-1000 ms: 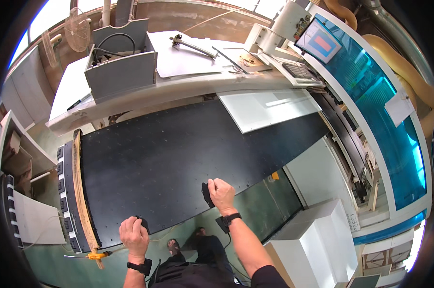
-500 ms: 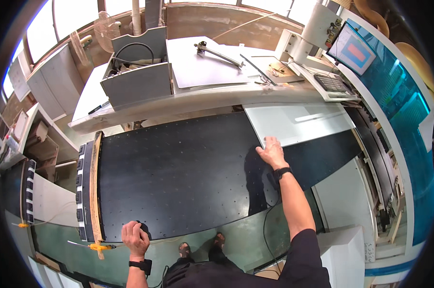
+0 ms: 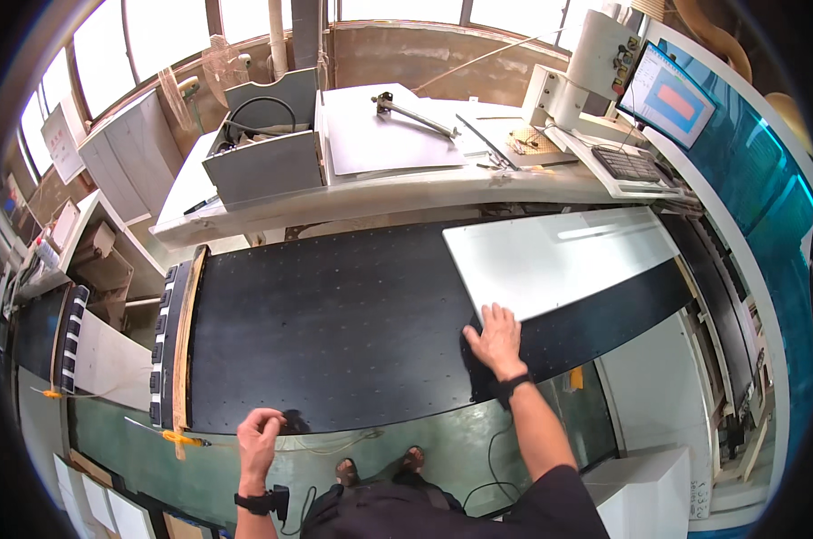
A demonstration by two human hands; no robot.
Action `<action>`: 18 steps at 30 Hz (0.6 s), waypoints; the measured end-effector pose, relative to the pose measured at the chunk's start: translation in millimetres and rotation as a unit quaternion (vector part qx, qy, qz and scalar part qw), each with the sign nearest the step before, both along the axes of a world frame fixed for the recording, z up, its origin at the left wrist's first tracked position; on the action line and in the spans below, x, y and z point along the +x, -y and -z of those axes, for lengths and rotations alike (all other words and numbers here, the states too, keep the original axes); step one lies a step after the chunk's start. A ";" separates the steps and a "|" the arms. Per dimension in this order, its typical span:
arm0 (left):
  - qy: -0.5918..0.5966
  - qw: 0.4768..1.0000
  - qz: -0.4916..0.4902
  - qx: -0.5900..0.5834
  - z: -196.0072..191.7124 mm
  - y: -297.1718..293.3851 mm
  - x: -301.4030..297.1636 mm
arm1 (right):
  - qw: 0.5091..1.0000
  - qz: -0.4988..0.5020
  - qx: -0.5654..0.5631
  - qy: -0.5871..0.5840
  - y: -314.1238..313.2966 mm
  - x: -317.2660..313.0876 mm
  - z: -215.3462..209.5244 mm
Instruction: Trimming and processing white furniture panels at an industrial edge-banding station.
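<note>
- Touching the near left corner of the white panel (image 3: 559, 256), your right hand (image 3: 498, 341) has its fingers extended and its thumb spread to the side, the palm above the black table (image 3: 325, 332).
- The panel lies flat on the right part of that table, toward the far side, with a band of dark surface bare along its near edge.
- Your left hand (image 3: 259, 436) is at the table's near edge, toward its left end, with the fingers bent inward and drawn close; whether they hold anything, you cannot tell from this angle.
- A dark band (image 3: 514, 388) circles your right wrist, and another is on your left.
- To your left, a wooden strip (image 3: 191, 332) runs along the table's end, a yellow-orange tool (image 3: 182, 437) with a thin metal tube at its near tip.
- Across from you, a white bench (image 3: 370, 190) bears a grey box (image 3: 262, 171) and, farther right, a metal rod (image 3: 420, 117).
- At the upper right, a lit monitor (image 3: 667, 94) stands above a keyboard (image 3: 626, 164), beside a curved blue cover (image 3: 770, 180).
</note>
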State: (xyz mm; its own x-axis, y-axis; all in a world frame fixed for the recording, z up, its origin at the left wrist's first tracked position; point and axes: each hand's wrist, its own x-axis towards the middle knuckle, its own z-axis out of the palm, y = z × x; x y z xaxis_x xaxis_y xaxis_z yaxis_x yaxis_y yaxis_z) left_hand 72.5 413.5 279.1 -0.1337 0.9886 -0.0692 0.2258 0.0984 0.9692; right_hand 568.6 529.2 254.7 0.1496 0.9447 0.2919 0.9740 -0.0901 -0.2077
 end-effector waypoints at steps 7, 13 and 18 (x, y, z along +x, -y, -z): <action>0.028 0.901 0.351 -0.252 -0.9 16.9 50.1 | 0.996 -0.060 -0.034 -0.049 111.2 -127.5 -28.3; 0.367 0.818 0.273 -0.349 40.7 28.8 23.0 | 0.889 -0.293 -0.046 -0.349 151.7 -172.2 -50.5; 0.415 0.867 0.113 -0.253 43.4 65.0 -38.6 | 0.778 -0.136 -0.337 -0.512 187.0 -100.7 -41.8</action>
State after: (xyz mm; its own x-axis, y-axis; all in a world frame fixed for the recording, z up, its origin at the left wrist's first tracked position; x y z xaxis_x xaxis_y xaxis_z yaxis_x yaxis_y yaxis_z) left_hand 33.9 348.6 235.7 0.3616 0.7985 -0.4813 -0.4594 0.6018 0.6533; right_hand 467.8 342.2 296.5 -0.2539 0.8690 -0.4246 0.3309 -0.3345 -0.8824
